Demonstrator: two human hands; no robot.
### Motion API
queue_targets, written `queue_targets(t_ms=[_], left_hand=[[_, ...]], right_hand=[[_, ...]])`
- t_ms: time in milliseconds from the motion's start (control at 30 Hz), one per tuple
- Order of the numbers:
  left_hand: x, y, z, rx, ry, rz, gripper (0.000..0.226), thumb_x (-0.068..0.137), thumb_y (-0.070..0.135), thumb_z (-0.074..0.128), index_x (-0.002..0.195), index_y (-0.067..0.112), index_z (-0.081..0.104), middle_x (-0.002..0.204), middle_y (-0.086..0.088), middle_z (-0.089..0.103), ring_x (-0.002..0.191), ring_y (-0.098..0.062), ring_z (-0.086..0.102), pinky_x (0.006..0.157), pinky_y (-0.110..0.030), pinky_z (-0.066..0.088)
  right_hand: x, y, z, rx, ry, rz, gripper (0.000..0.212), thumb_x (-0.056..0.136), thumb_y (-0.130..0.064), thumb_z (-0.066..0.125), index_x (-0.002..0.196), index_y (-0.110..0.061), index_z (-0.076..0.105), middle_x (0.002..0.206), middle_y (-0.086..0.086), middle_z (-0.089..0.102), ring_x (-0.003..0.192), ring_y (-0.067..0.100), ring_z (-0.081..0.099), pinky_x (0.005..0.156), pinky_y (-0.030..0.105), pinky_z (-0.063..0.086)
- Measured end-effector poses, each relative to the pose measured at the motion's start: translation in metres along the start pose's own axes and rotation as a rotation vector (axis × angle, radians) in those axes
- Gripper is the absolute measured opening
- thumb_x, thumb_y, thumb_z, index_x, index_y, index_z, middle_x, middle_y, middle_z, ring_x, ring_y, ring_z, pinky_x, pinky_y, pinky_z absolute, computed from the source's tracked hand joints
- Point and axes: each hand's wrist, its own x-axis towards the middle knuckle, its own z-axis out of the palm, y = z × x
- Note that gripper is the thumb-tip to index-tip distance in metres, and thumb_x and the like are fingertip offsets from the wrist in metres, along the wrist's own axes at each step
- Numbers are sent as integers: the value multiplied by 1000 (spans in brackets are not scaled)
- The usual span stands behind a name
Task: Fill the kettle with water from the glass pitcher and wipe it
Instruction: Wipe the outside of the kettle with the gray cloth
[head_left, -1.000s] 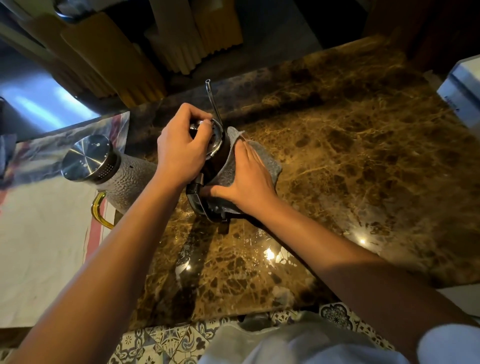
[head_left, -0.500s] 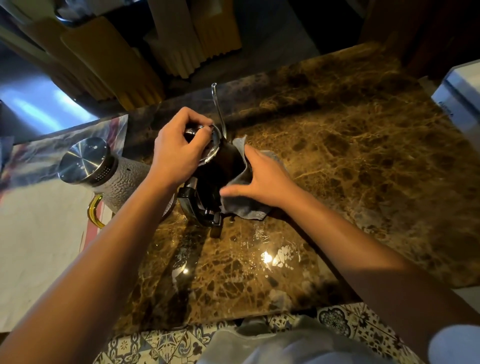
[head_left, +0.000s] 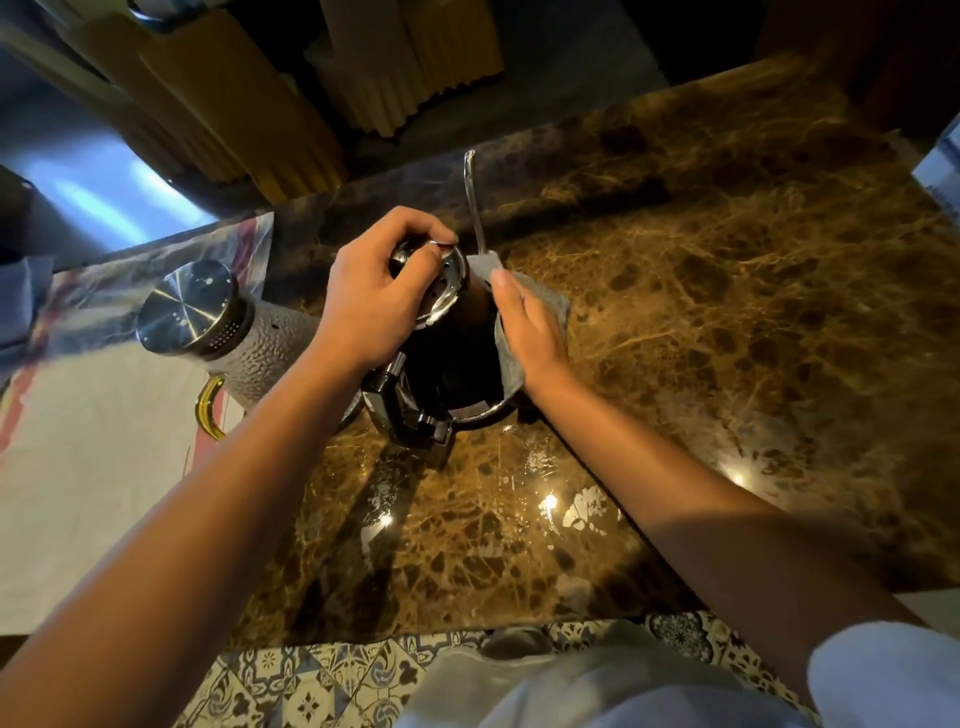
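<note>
A black gooseneck kettle (head_left: 447, 364) stands on the brown marble counter (head_left: 701, 322), its thin spout (head_left: 472, 197) pointing away from me. My left hand (head_left: 374, 296) grips the knob of its shiny metal lid (head_left: 441, 283) from above. My right hand (head_left: 530, 332) presses a grey cloth (head_left: 553, 306) flat against the kettle's right side. The kettle's black handle (head_left: 402, 410) faces me. To the left stands the textured glass pitcher (head_left: 260, 343) with a steel lid (head_left: 187, 306) and a gold handle (head_left: 208, 405).
A white cloth with red stripes (head_left: 93, 467) covers the counter's left part under the pitcher. Yellow chair backs (head_left: 249, 104) stand beyond the far edge. A white box (head_left: 940, 161) sits at the far right. Wet spots glint on the marble in front of the kettle.
My right hand has slid the grey cloth up and back along the kettle's right side. My left hand stays on the lid. The view has shifted slightly.
</note>
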Motion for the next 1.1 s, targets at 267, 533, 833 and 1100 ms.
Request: queue_targets(t_ms=[267, 533, 833, 1100], left_hand=[[-1, 7, 6, 31, 81, -52, 17, 100, 21, 55, 109, 24, 69, 106, 14, 69, 99, 1, 62, 82, -11, 44], [1, 22, 26, 161, 307, -218, 20, 103, 31, 51, 113, 26, 67, 103, 18, 64, 85, 9, 53, 65, -5, 32], [0, 22, 25, 182, 315, -208, 19, 102, 30, 51, 111, 25, 67, 100, 19, 64, 83, 14, 52, 67, -1, 33], [-1, 21, 25, 179, 311, -198, 21, 102, 31, 51, 113, 24, 68, 100, 21, 63, 83, 19, 51, 70, 3, 30]], right_hand=[[-43, 9, -8, -360, 169, -55, 53, 111, -47, 34, 141, -9, 55, 137, 18, 64, 130, 38, 57, 102, 43, 44], [-43, -27, -45, -124, 282, 23, 61, 104, -68, 23, 67, -31, 55, 84, 3, 63, 85, 24, 61, 84, 44, 51], [-58, -35, -25, 105, 81, -164, 23, 97, -13, 63, 113, -29, 60, 110, -9, 69, 105, 9, 69, 90, 33, 60], [-64, 16, -5, -371, 365, -638, 16, 88, -3, 69, 99, -9, 78, 97, 5, 69, 92, 25, 61, 79, 32, 50]])
